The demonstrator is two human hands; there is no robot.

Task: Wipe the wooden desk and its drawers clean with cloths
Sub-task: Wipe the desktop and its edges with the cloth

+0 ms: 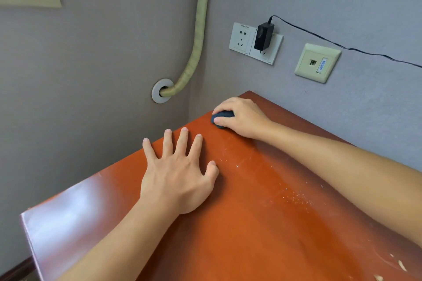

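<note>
The left hand (177, 173) lies flat on the reddish-brown wooden worktop (262, 223), palm down, fingers straight and spread, holding nothing; its fingertips reach close to the worktop's left edge. Beyond it, near the far corner of the worktop, the right hand (239, 117) curls over a small dark blue-grey cloth (220, 117), bunched into a wad and pressed against the surface, with the thumb lying along the cloth's near side. The cloth sits just inside the left edge, close to where the two grey walls meet. The two hands are near each other but do not touch. Pale specks and scuffs are scattered over the worktop to the right of the left hand and under the right forearm, with larger chipped patches at the lower right corner of the view. On the right wall a black power adapter (263, 36) is plugged into a white double socket (242, 37), its thin cable running off to the right, beside a cream data port plate (317, 63). A wrapped beige pipe (196, 45) enters a round wall fitting on the left wall.
</note>
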